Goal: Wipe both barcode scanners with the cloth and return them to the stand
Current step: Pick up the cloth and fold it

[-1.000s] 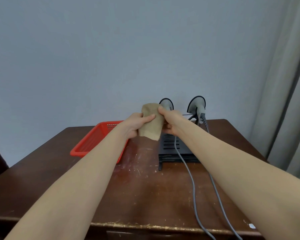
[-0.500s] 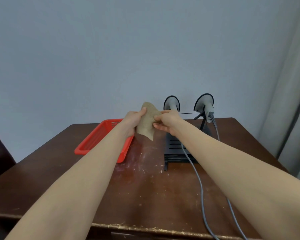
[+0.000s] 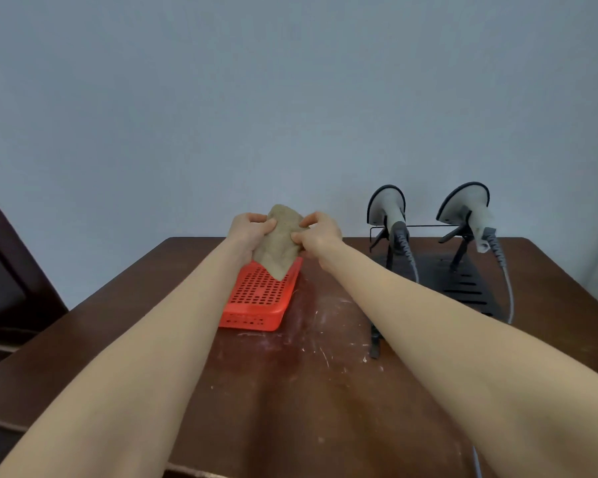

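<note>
The cloth is being held up off the surface, well to the left of the stand. It is being gripped at one edge by the left hand and pinched at the other by the right hand. It is being judged soft, light and limp, best bunched into a pad. The left scanner and the right scanner are being carried in the stand, apart from both hands. They are being judged rigid, light and smooth, best grasped at the handle, with the cables being minded.
</note>
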### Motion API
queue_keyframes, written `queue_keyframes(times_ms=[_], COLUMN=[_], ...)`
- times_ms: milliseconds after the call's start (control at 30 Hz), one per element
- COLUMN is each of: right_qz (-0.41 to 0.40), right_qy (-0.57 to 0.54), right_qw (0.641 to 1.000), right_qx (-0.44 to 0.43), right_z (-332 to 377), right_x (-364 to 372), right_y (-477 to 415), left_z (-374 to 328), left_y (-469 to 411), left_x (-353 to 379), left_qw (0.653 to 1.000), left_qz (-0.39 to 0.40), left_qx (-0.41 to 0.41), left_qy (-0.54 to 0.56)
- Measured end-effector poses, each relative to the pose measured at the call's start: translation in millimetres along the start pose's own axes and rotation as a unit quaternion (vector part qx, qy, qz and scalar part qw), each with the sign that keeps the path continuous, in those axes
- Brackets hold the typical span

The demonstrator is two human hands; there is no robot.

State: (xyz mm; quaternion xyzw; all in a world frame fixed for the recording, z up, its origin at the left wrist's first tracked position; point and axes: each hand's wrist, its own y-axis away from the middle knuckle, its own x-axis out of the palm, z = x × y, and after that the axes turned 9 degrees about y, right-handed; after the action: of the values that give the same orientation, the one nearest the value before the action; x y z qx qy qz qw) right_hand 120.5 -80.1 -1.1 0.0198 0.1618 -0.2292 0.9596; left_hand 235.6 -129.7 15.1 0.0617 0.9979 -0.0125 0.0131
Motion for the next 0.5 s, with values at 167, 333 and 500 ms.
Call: queue_keyframes(times_ms=[167, 333, 500], right_qz=[0.04, 0.029, -0.016], right_qy=[0.133, 0.27, 0.355], right_qw=[0.989, 0.959, 0.933], right_qx=[-0.046, -0.083, -0.055], right_z=[-3, -14, -25], right_x=[29, 39, 28], right_y=[-11, -17, -25], left_z=[19, 56, 76], left_y=[-17, -39, -47], left_x=[-26, -40, -41], left_qw=[0.998, 0.984, 0.903], left_qz=[-0.029, -0.058, 0.047], left_qx=[-0.012, -0.03, -0.053], left_qy=[-0.061, -0.166, -0.425])
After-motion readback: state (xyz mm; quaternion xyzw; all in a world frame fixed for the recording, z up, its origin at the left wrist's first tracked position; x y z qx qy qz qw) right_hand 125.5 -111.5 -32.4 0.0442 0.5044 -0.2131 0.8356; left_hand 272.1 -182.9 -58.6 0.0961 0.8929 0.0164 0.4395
